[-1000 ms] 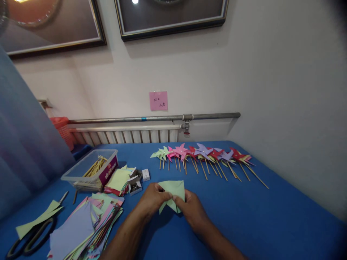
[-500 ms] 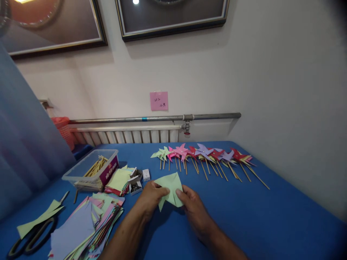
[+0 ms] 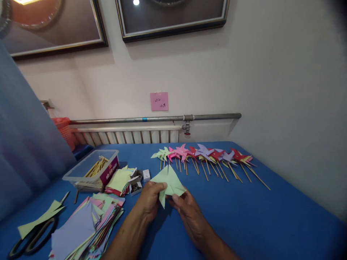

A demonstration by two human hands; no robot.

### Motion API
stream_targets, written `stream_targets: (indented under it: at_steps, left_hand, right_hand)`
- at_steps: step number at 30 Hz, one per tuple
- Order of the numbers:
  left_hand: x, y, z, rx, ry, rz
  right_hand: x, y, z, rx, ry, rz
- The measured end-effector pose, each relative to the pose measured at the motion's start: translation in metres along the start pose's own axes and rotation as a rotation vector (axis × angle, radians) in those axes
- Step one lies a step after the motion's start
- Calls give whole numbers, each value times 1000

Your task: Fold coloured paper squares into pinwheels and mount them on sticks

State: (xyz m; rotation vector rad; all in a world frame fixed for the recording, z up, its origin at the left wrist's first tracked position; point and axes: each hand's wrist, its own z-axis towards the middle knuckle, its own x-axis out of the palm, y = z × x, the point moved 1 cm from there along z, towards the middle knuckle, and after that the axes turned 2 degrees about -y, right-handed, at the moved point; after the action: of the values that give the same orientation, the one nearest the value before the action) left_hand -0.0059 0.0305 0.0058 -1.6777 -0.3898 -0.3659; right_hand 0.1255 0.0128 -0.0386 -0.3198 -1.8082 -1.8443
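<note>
A light green cut paper square (image 3: 168,180), partly folded into pointed flaps, is held just above the blue table (image 3: 271,216) in front of me. My left hand (image 3: 150,200) pinches its left side with thumb on top. My right hand (image 3: 187,209) grips its lower right corner. Behind it lies a row of finished paper pinwheels (image 3: 206,157) on wooden sticks, in green, pink, red and purple.
A clear plastic box of wooden sticks (image 3: 92,169) stands at left, with a stack of paper squares (image 3: 119,180) and small open boxes of pins (image 3: 135,184) beside it. Cut coloured sheets (image 3: 86,227) and black scissors (image 3: 29,240) lie at lower left. A radiator and pipe (image 3: 154,118) run along the wall.
Both hands have turned the green paper: its broad flat edge swung round and a point now sticks up. The right hand slid lower under the paper.
</note>
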Motion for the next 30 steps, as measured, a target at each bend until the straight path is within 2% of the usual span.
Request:
stream_targets:
  at_steps: [2, 6, 9, 14, 19, 25, 30]
  left_hand:
    - [2, 3, -1, 12, -15, -3]
    - [10, 14, -3, 83, -87, 50]
    - [18, 23, -4, 121, -125, 92]
    - [26, 28, -6, 144, -131, 94]
    - [28, 26, -8, 148, -157, 77]
    - [32, 22, -14, 149, -133, 40]
    - [26, 25, -11, 141, -131, 20]
  right_hand:
    - [2, -11, 5, -26, 31, -8]
    - [-2, -28, 13, -71, -80, 4]
    - [-2, -21, 9, -53, -158, 26]
    - [4, -3, 1, 25, -205, 104]
    - [3, -7, 5, 47, -253, 143]
    - [1, -15, 11, 23, -304, 222]
    - [2, -8, 11, 33, -328, 215]
